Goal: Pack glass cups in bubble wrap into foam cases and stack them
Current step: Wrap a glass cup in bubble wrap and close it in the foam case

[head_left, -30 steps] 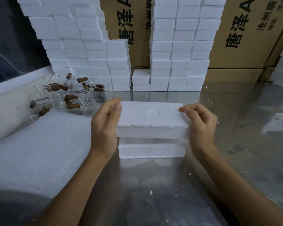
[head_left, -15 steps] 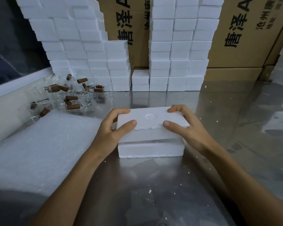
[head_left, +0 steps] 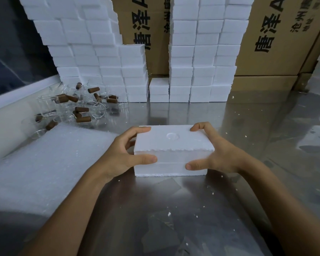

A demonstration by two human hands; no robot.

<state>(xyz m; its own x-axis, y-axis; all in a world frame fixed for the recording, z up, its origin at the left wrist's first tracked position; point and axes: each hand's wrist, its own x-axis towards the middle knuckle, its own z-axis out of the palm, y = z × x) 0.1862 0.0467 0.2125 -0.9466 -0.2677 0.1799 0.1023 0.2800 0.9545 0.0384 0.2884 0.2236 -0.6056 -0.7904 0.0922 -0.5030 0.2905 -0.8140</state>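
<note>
1. The foam case [head_left: 172, 150] sits on the steel table [head_left: 248, 126] right in front of me, its lid half resting on its bottom half; I cannot see inside, so I cannot tell how the cup lies.
2. My left hand [head_left: 122, 154] grips the case's left end, thumb on the near face, fingers over the far top edge; my right hand [head_left: 220, 154] grips the right end likewise.
3. If I squeeze unevenly, the lid could seat crooked, and the ragged front seam (already crumbly) may shed more bits.
4. Lifting by the lid alone could let the bottom drop away.
5. The bubble wrap [head_left: 44, 163] lies just left of the case, so a sideways slide could snag it.
6. The loose glass cups [head_left: 78, 106] lie back left, near the foam stacks [head_left: 103, 71]; a careless swing towards the stacks could knock them.
</note>
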